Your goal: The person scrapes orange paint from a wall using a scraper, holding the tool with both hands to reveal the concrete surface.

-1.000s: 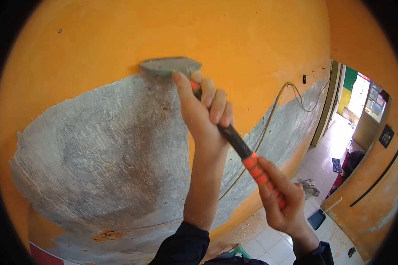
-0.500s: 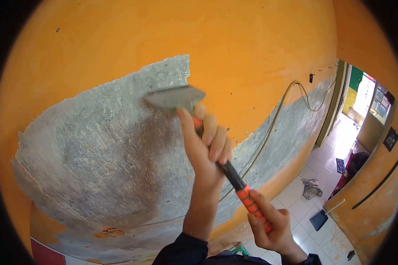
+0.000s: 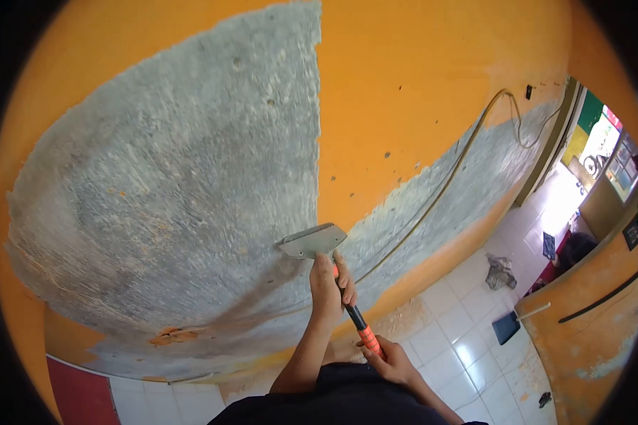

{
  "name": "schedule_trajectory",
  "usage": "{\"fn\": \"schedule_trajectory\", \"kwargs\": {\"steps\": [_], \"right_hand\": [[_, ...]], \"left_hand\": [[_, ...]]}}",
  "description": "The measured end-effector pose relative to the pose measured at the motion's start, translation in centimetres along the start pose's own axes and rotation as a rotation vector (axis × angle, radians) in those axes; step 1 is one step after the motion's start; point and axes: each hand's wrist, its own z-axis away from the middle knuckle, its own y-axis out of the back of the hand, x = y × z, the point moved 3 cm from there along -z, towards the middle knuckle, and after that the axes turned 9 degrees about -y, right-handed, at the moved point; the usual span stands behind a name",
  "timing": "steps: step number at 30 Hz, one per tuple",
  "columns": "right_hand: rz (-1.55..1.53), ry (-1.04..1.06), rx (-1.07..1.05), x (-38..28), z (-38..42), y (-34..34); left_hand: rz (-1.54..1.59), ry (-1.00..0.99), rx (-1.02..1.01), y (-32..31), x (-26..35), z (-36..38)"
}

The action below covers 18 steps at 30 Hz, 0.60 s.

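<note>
A wide-bladed scraper (image 3: 312, 242) with a black and orange handle lies against the wall at the lower end of the straight edge between bare grey plaster (image 3: 213, 163) and orange paint (image 3: 404, 92). Wrapped round the handle just below the blade is my left hand (image 3: 332, 283). Farther down, my right hand (image 3: 391, 360) grips the orange end of the handle. The part of the blade edge that meets the wall is hard to make out.
A yellowish cable (image 3: 452, 176) hangs across the wall on the right. On the tiled floor lie a crumpled grey bag (image 3: 500, 272) and a dark dustpan (image 3: 506, 328). A doorway stands at the far right, with a dark-haired person (image 3: 578, 248) low beside it.
Both hands and the scraper have moved down the wall. More of the grey plaster now shows above the blade, with a long straight edge beside the orange paint. The view has shifted.
</note>
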Motion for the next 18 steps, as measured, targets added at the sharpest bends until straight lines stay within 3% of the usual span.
{"fn": "schedule_trajectory", "kwargs": {"steps": [8,11,14,18], "right_hand": [[-0.368,-0.149,-0.101,6.6,-2.9,-3.7],[-0.333,-0.245,0.049,8.1,-3.1,-5.3],[-0.233,-0.139,0.116,6.1,-2.8,-5.4],[-0.303,-0.213,0.124,6.2,-2.4,-6.4]], "left_hand": [[-0.442,-0.081,0.141,5.1,-3.3,1.4],[-0.47,-0.102,0.159,6.3,-4.2,2.0],[-0.53,-0.189,0.081,6.4,-3.7,1.5],[-0.568,-0.223,0.095,5.1,-2.6,1.8]]}}
